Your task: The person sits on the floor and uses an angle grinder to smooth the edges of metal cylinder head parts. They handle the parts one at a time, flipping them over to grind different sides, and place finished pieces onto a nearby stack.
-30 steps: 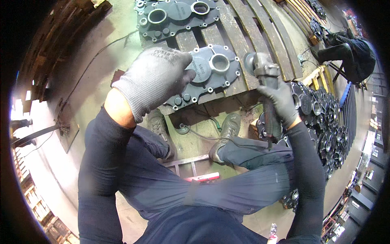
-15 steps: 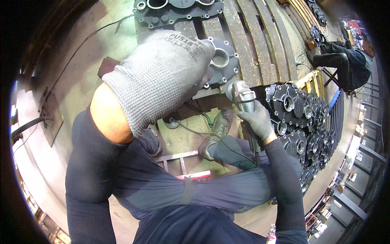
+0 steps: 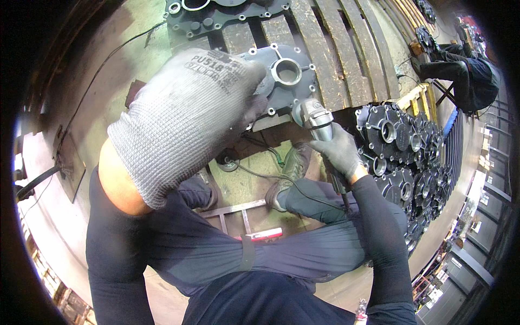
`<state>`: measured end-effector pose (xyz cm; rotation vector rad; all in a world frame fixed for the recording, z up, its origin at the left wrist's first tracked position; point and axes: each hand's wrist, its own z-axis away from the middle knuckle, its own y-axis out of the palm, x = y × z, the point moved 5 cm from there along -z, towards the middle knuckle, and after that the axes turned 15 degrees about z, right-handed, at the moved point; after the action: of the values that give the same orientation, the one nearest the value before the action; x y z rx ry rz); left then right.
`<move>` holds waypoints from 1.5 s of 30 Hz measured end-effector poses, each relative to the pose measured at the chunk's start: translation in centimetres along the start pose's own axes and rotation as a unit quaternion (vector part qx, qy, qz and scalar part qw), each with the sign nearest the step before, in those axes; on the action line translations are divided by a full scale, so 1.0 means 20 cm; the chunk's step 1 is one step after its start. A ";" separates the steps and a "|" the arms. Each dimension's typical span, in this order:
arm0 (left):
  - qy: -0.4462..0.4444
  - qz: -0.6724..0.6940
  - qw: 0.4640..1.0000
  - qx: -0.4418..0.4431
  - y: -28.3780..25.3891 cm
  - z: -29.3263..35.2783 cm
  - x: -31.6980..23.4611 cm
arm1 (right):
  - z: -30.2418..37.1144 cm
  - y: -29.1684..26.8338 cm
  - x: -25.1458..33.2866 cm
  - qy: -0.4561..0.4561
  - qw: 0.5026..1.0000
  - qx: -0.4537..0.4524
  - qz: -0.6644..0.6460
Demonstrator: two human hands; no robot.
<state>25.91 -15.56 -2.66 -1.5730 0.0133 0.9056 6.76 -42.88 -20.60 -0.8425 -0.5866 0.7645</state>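
My left hand (image 3: 187, 116), in a grey knit glove, is raised close to the camera and covers the left part of a grey metal cover casting (image 3: 290, 81) with a round bore. Whether it grips the casting is hidden. My right hand (image 3: 338, 151), also gloved, is closed around a silver angle grinder (image 3: 317, 120) whose head sits at the casting's lower right edge. The casting lies on a slatted wooden pallet (image 3: 336, 59). My legs and shoes (image 3: 290, 173) are below.
A second dark casting (image 3: 216, 13) lies at the pallet's far end. Several stacked black castings (image 3: 406, 157) fill the right side. A cable (image 3: 265, 176) runs over the floor. Another person (image 3: 466, 70) crouches at the upper right. A metal frame (image 3: 233, 214) lies by my feet.
My left hand has risen toward the camera and now looks much larger. My right hand with the grinder has moved down and left, against the casting's edge.
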 end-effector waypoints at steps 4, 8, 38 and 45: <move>-0.012 0.018 1.000 0.016 0.03 -0.02 0.02 | -0.03 -0.01 0.02 -0.010 1.000 0.003 0.006; -0.016 0.023 0.999 0.016 0.02 -0.03 0.02 | -0.04 -0.01 0.02 -0.012 1.000 0.004 0.016; -0.019 0.036 0.999 0.005 0.02 -0.07 0.03 | -0.21 -0.10 -0.20 0.032 0.997 -0.038 -0.054; -0.005 0.052 0.999 0.008 0.04 -0.09 0.05 | -0.25 -0.14 -0.11 0.024 0.999 -0.022 -0.026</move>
<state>27.10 -16.79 -4.08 -1.5645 0.0947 0.9920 9.98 -47.98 -21.32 -0.8810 -0.5822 0.6846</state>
